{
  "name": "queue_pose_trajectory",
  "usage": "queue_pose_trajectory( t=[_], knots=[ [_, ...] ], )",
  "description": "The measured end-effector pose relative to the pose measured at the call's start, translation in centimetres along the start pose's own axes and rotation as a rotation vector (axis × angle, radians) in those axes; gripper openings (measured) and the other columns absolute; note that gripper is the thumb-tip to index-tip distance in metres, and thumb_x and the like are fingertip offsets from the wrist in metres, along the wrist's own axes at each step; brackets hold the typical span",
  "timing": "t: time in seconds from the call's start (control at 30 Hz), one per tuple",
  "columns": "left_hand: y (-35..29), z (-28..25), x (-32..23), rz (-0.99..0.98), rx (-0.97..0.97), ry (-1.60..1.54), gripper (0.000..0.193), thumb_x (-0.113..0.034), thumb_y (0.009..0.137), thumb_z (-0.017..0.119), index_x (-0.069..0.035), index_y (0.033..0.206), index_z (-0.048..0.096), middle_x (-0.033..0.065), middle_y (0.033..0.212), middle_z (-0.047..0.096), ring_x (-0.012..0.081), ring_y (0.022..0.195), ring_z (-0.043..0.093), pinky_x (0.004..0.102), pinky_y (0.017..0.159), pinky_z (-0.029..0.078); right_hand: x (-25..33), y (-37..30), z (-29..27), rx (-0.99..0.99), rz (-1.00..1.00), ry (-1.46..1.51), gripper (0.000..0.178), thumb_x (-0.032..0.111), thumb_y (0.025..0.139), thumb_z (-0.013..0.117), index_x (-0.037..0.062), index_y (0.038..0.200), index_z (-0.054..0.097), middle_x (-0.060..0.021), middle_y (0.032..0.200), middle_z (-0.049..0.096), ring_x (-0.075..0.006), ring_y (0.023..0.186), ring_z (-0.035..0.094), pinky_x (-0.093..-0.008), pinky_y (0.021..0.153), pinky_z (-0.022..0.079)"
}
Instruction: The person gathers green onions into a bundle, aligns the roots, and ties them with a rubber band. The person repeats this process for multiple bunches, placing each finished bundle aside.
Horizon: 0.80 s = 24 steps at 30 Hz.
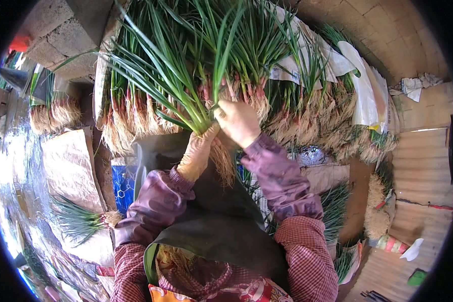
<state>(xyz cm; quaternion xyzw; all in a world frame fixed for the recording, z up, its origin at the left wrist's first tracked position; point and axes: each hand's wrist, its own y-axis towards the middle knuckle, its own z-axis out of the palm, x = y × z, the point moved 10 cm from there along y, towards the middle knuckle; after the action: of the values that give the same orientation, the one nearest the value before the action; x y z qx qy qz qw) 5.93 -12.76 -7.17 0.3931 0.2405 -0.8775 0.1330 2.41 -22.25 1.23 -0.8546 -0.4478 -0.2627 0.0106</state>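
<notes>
Evidently it all hinges on slant: the loose bundle of long green onion leaves with tan stringy roots (198, 118) lies across the worker's left hand (195, 152), long axis tilted, leaves fanning up and leftward toward the long heap of red-stemmed green onions (131, 108), roots dangling away from it, over the dark smooth apron (211, 211). Left hand is the nearer one: closed snugly round the stem bases, just above the roots, on the worker's side of the heap. Bundle therefore sits inside that grip, most of its length on the heap side, leaf tips overlapping the heap in my view.

Right hand (236, 122): beside the bundle, on its right, a touch closer to the heap. Fingers curled in by an upright green blade; whether they pinch it, cannot tell. Both wrists in purple patterned sleeves (282, 178), reaching heapward.
</notes>
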Motion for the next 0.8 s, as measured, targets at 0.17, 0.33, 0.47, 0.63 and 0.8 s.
queue_pose_trajectory(
  t=[0.17,0.33,0.47,0.63,0.8],
  knots=[
    [-1.3,2.1,-1.4,-0.137,0.163,-0.204,0.021,-0.026,0.091,0.051,-0.005,0.091,0.054,-0.0017,0.055,0.044,0.0111,0.046,0.042,0.0244,0.043,0.037,-4.4,-1.4,3.3,-0.062,0.394,0.477,0.011,0.016,0.083,0.055,0.0083,0.077,0.059,-0.0044,0.068,0.061,-0.0134,0.052,0.054,-0.0276,0.049,0.044],
    [-4.6,4.1,-1.7,-0.293,0.397,-0.490,0.030,-0.030,0.091,0.048,-0.001,0.097,0.054,0.0036,0.064,0.050,0.0167,0.055,0.049,0.0305,0.054,0.042,-7.0,-2.3,4.7,0.054,0.398,1.217,0.026,0.027,0.090,0.050,0.0035,0.082,0.057,0.0048,0.062,0.047,-0.0018,0.041,0.032,-0.0171,0.033,0.025],
    [-4.4,3.0,-0.5,-0.360,0.460,-0.641,0.028,-0.027,0.088,0.053,-0.002,0.102,0.054,0.0067,0.075,0.057,0.0194,0.065,0.054,0.0330,0.060,0.044,2.7,-1.8,4.8,0.365,0.443,1.714,0.027,0.029,0.090,0.052,0.0029,0.092,0.058,0.0056,0.066,0.048,-0.0033,0.049,0.040,-0.0172,0.046,0.034],
    [-3.6,1.5,0.4,-0.343,0.288,-0.515,0.023,-0.024,0.089,0.051,-0.002,0.097,0.054,0.0042,0.068,0.053,0.0157,0.058,0.049,0.0300,0.055,0.042,0.1,-1.4,4.6,0.116,0.464,1.132,0.020,0.024,0.087,0.058,0.0038,0.088,0.062,-0.0039,0.073,0.063,-0.0086,0.057,0.054,-0.0219,0.051,0.042],
    [-6.3,5.0,-4.2,-0.181,0.506,-0.462,0.026,-0.029,0.088,0.053,-0.003,0.092,0.052,0.0041,0.059,0.047,0.0149,0.049,0.047,0.0291,0.046,0.038,-13.0,-4.9,6.0,-0.160,0.560,0.294,0.024,0.027,0.088,0.054,0.0052,0.081,0.061,-0.0062,0.061,0.059,-0.0165,0.050,0.055,-0.0299,0.045,0.044]
  ],
)
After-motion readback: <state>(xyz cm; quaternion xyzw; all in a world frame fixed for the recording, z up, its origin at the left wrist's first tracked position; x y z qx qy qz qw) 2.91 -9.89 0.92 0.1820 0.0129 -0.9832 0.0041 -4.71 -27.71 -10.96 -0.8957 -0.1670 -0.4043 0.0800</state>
